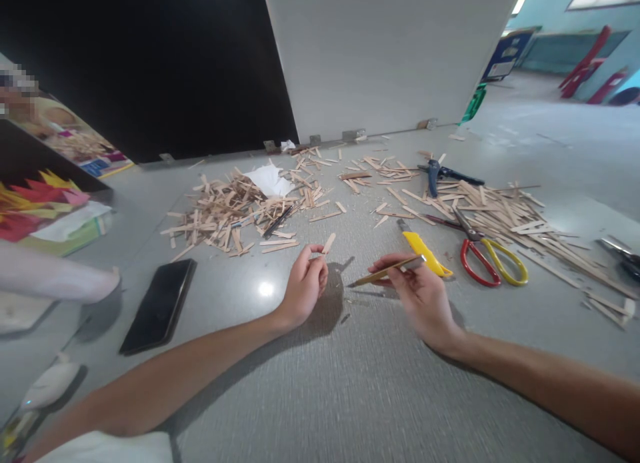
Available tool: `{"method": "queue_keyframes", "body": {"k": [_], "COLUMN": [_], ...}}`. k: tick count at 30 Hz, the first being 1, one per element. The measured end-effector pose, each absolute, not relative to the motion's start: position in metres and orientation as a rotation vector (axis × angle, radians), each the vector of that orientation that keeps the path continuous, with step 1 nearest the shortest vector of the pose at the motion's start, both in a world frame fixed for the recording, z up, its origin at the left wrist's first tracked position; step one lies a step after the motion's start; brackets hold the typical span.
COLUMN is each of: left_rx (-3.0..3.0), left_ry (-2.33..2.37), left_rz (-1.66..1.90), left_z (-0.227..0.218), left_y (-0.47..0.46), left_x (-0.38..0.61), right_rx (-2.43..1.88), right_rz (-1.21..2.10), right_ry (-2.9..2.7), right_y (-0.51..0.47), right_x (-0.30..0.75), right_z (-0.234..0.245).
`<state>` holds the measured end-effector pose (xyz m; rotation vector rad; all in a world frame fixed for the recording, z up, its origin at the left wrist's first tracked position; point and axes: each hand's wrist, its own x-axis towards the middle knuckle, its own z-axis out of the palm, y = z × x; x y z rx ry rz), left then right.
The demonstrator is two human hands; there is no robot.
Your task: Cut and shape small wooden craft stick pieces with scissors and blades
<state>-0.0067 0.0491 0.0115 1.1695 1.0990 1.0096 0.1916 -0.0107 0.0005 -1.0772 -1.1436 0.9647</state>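
Observation:
My left hand point(306, 284) is closed in a pinch on a short piece of wooden stick point(329, 242), held just above the grey floor. My right hand point(423, 296) grips a thin pencil-like tool point(385, 271) with a metal end; its tip points left toward my left hand. A yellow utility knife point(426, 252) lies right behind my right hand. Red and yellow scissors point(487, 256) lie to its right.
Heaps of cut wooden sticks point(225, 213) and long sticks point(505, 213) cover the floor ahead. Blue pliers point(440, 174) lie at the back, a black phone point(160, 304) at the left, a glue gun point(47, 386) at the lower left. A white board point(380, 56) stands behind.

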Motion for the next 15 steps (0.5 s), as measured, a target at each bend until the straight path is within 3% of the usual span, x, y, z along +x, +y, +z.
{"method": "queue_keyframes", "body": {"k": [15], "left_rx": [1.168], "left_ry": [1.105], "left_rz": [0.994], "left_z": [0.012], "left_y": [0.048], "left_x": [-0.007], "right_rx": [-1.282], "right_rz": [1.016], "right_ry": [-1.023], "right_y": [0.006], "right_x": [0.204], "right_z": [-0.005]}}
